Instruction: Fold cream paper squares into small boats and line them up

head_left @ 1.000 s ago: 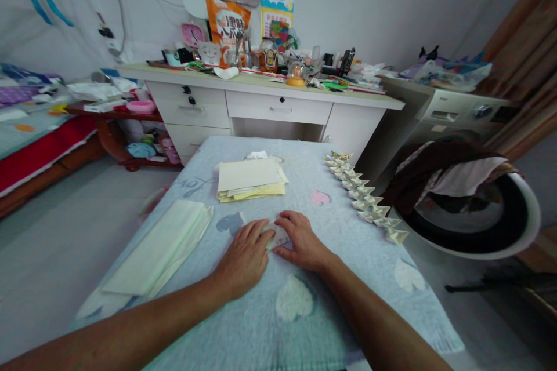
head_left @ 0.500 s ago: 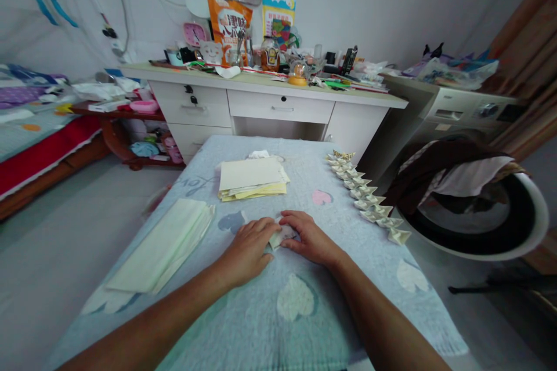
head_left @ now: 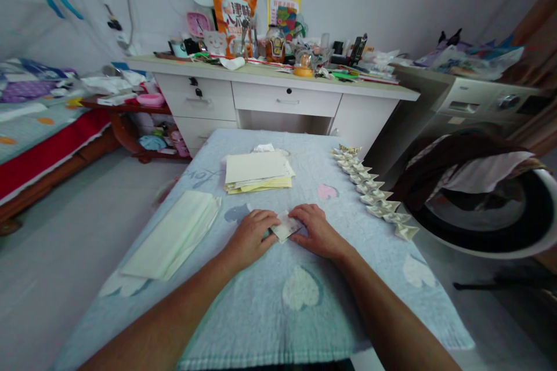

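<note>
A small folded piece of paper (head_left: 286, 227) lies on the cloth-covered table between my two hands. My left hand (head_left: 253, 236) pinches its left corner between thumb and fingers. On the opposite corner, my right hand (head_left: 317, 231) grips the paper the same way. Beyond my hands sits a stack of cream and yellow paper sheets (head_left: 256, 169). To the left is a pile of long pale-green paper (head_left: 176, 235). Along the table's right side runs a row of several folded paper boats (head_left: 369, 189), set close together.
The table (head_left: 261, 313) has a blue cloth with heart patterns. Behind it stands a white desk (head_left: 287, 95) crowded with a snack bag, a jar and small items. A washing machine (head_left: 461, 98) with clothes at its open door is at the right; a bed (head_left: 52, 133) is at the left.
My hands have drawn slightly apart, and more of the folded paper shows between them. The camera view has shifted a little.
</note>
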A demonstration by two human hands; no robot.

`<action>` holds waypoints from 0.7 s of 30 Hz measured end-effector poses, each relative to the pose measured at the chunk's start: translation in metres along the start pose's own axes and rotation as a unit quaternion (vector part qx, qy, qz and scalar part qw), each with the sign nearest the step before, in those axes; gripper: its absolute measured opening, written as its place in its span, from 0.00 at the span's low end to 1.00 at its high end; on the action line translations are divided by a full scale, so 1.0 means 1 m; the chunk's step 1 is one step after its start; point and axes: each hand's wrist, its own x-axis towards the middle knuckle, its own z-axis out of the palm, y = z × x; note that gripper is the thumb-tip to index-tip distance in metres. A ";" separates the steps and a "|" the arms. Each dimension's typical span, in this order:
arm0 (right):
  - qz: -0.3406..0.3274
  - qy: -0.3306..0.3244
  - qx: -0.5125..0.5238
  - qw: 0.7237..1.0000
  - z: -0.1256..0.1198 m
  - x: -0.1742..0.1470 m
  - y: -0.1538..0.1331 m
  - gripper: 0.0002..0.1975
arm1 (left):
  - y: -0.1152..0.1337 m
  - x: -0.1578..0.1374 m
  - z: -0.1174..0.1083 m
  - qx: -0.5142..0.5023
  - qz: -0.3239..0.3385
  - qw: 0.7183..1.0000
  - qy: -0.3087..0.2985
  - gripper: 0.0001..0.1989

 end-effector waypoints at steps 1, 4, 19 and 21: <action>0.003 0.002 0.002 1.000 0.000 0.000 -0.001 0.20 | -0.001 0.000 0.001 -0.007 0.000 1.000 0.007 0.11; 0.006 0.011 0.016 1.000 0.001 0.002 -0.003 0.16 | -0.002 0.000 0.003 -0.026 0.006 0.999 0.028 0.08; -0.027 0.006 0.004 1.000 0.007 0.001 -0.016 0.12 | -0.001 -0.008 -0.008 0.043 0.046 0.998 -0.014 0.05; -0.035 0.004 -0.011 0.999 0.009 0.001 -0.018 0.11 | -0.001 -0.009 -0.006 0.046 0.050 0.997 -0.023 0.05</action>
